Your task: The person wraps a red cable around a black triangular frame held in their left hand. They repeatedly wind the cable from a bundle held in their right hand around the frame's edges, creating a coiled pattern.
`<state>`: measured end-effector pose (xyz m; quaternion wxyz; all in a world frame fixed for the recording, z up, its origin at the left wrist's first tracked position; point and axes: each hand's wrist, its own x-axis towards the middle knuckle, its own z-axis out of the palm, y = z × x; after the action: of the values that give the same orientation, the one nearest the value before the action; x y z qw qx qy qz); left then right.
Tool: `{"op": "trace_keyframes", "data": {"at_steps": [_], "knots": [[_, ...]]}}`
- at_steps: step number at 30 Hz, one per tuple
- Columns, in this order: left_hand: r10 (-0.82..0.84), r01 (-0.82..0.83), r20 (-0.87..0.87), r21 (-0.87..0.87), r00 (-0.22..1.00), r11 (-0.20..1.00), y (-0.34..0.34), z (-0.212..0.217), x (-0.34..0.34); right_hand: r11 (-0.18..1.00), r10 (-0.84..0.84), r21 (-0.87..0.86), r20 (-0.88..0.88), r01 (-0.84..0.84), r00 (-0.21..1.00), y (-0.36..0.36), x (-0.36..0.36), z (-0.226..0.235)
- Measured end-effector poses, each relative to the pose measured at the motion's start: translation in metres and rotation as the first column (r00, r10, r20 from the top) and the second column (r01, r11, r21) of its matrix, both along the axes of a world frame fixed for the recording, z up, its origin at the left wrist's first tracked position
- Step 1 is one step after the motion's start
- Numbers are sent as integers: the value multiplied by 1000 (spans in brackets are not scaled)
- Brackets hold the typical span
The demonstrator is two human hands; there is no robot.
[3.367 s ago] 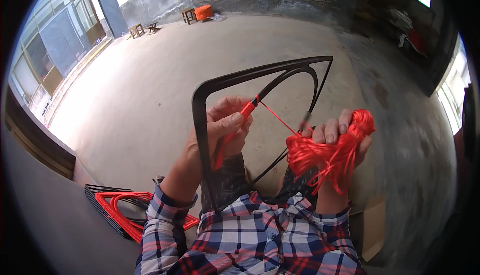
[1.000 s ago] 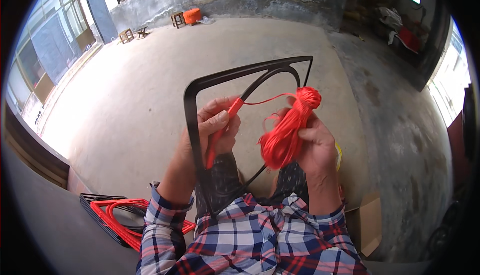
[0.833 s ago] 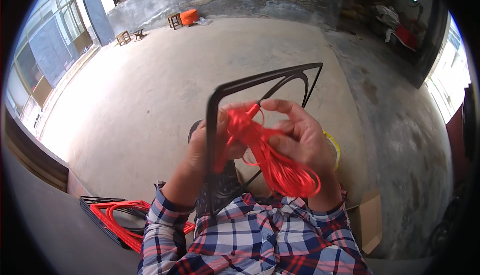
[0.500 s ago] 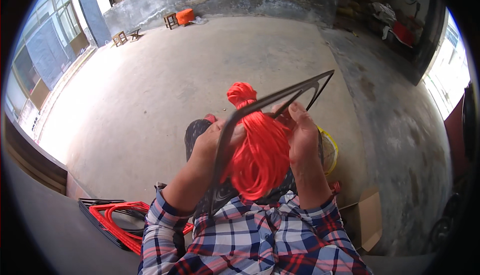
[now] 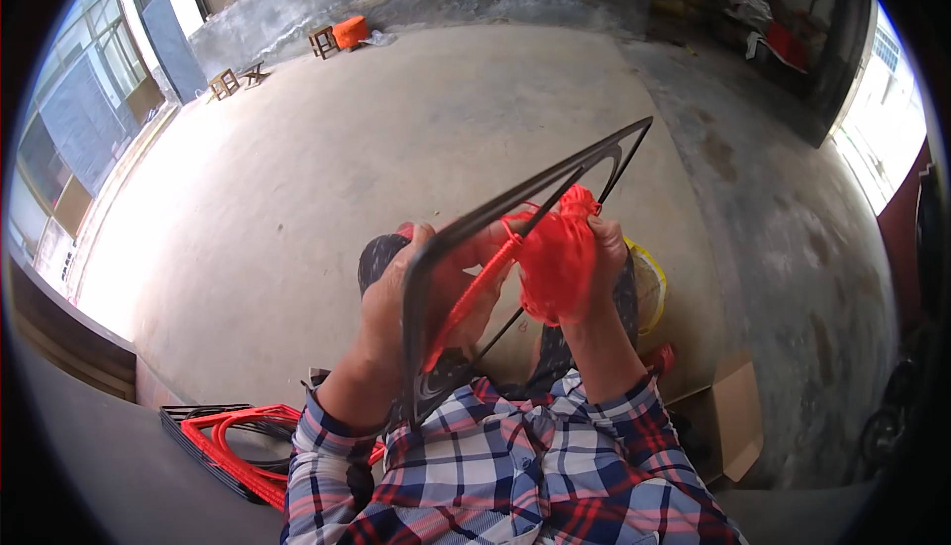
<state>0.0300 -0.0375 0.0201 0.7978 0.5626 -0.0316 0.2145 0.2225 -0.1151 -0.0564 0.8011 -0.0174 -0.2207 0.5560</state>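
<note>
A dark, thin frame [image 5: 525, 190], triangular with rounded inner pieces, is held tilted in front of my chest. Red cord is wrapped in tight turns [image 5: 470, 301] along one inner bar. My left hand [image 5: 388, 292] grips the frame at its left side, with fingers behind it partly hidden. A loose bundle of red cord [image 5: 555, 268] hangs from my right hand [image 5: 606, 272], which is closed around it beside the inner bar. A strand runs from the bundle to the wrapped bar.
More dark frames with red cord [image 5: 243, 438] lie at my lower left. An open cardboard box [image 5: 738, 421] stands at my right, near a yellow-rimmed round thing [image 5: 654, 292]. Small wooden stools [image 5: 323, 43] and an orange-red object [image 5: 350, 32] stand by the far wall.
The red bundle has swung right and up, and now sits bunched in my right hand. The wrapped bar has come into sight. The frame has shifted slightly left.
</note>
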Motion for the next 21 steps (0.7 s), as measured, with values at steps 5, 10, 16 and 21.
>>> {"op": "trace_keyframes", "data": {"at_steps": [5,10,16,21], "knots": [[142,-144,-26,-129,990,981,10,-7,-10,963,-186,199,8,180,983,-31,-13,40],[195,-201,-63,-102,979,974,24,-6,-12,958,-167,279,332,73,929,-43,-11,37],[217,-219,-29,-156,976,963,34,-10,-25,964,-167,237,191,120,967,-42,-8,19],[329,-330,-23,-114,944,937,55,-25,-39,885,-397,288,52,367,916,-39,70,-5]]}}
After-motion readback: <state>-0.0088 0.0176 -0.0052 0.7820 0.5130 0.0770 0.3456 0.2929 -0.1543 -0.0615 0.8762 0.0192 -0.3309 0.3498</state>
